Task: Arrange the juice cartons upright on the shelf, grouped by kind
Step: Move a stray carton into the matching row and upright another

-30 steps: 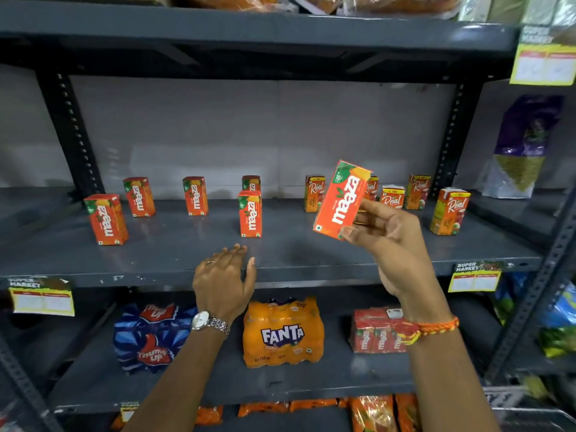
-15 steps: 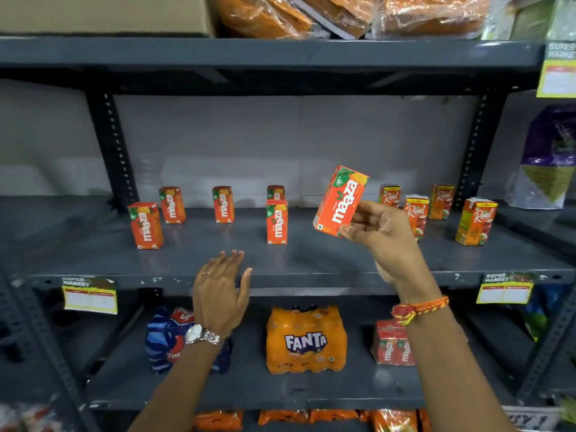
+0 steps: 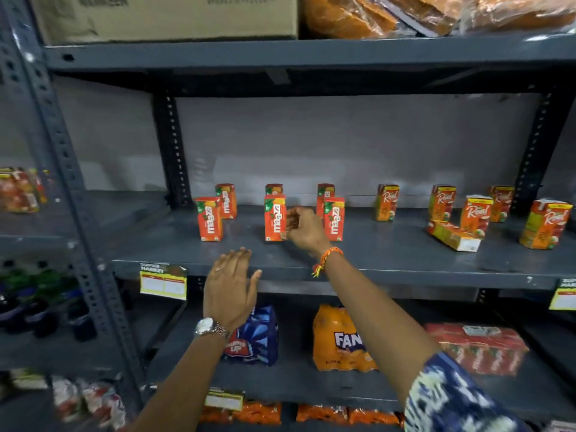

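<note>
My right hand [image 3: 304, 230] grips an orange Maaza carton [image 3: 275, 218] that stands upright on the grey shelf [image 3: 358, 263], in the front row. Two more Maaza cartons flank it: one on the left [image 3: 209, 219] and one on the right [image 3: 334, 219], with others behind. Orange Real cartons stand at the right, among them one at the back [image 3: 386, 201] and one at the far right [image 3: 546, 224]. One Real carton [image 3: 453, 235] lies on its side. My left hand [image 3: 230, 289] hovers flat and empty before the shelf's front edge.
Below are a blue Thums Up pack [image 3: 255, 336], an orange Fanta pack [image 3: 339, 338] and a red Maaza multipack [image 3: 477, 349]. A cardboard box [image 3: 168, 17] and bagged snacks sit on the shelf above. A steel upright [image 3: 171, 145] stands at the back left.
My right hand carried the Maaza carton from mid-air down and left and stood it on the shelf between two others. The view shifted right and closer.
</note>
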Demonstrator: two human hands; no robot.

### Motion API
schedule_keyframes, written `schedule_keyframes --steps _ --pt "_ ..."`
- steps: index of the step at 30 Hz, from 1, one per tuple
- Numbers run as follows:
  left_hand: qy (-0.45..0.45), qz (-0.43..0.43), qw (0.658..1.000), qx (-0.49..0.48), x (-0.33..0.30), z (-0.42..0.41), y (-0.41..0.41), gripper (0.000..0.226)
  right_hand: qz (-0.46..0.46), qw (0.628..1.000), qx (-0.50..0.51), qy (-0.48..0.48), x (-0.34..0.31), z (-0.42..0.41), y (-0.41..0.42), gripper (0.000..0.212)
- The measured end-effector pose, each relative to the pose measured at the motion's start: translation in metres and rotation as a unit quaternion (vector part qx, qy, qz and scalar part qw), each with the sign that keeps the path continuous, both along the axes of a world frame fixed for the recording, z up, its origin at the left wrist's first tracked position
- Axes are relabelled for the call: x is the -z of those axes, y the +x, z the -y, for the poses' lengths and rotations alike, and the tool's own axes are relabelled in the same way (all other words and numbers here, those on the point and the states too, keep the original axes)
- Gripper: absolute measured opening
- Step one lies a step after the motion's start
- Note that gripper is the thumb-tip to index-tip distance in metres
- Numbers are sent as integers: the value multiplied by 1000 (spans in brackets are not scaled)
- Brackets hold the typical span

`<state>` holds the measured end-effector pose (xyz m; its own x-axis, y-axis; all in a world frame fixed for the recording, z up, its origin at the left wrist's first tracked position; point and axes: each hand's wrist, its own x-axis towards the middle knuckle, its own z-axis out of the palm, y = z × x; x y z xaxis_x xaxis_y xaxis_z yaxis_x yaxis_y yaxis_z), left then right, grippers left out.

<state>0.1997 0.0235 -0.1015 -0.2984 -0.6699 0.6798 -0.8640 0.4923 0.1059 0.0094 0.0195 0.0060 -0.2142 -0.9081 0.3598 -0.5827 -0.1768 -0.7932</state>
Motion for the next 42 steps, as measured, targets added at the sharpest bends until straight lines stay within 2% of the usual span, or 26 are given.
schedule_keyframes --steps 7,14,16,18,20,22,23,26,28,33,37,40,42 --pt "-2 -2 1000 9 1 2 2 52 -59 997 31 30 6 7 15 49" --pt "-3 -22 1000 11 3 3 -1 53 -39 997 46 44 6 2 9 51" --pt "-5 -24 1000 10 5 4 -2 56 4 999 45 31 3 -9 -5 40" --pt "-9 -32 999 3 6 5 -5 58 16 999 47 -16 -5 -34 -29 15" --pt "-15 -52 998 -9 9 2 -11 59 15 990 132 -55 -15 -63 -64 16" --pt "-21 -78 997 -21 10 -2 -20 61 -10 965 249 -86 -21 -95 -113 8" --pt "-21 -84 996 -24 11 -5 -26 62 -32 944 312 -103 -21 -108 -140 13" --pt "-19 -88 996 -11 13 -16 -50 64 -86 871 482 -46 -20 -146 -207 32" --pt "-23 -85 996 6 14 -25 -70 63 -88 849 521 6 -18 -156 -230 35" --pt "-26 -47 996 67 10 -53 -133 64 -86 880 445 140 -10 -149 -253 42" --pt "-17 -41 994 96 10 -57 -162 61 -46 908 388 150 -10 -139 -261 32" --pt "-42 -58 992 105 12 -54 -163 53 82 932 335 113 -12 -134 -261 14" --pt "-60 -57 991 109 13 -52 -160 48 258 927 260 86 -13 -134 -261 15"
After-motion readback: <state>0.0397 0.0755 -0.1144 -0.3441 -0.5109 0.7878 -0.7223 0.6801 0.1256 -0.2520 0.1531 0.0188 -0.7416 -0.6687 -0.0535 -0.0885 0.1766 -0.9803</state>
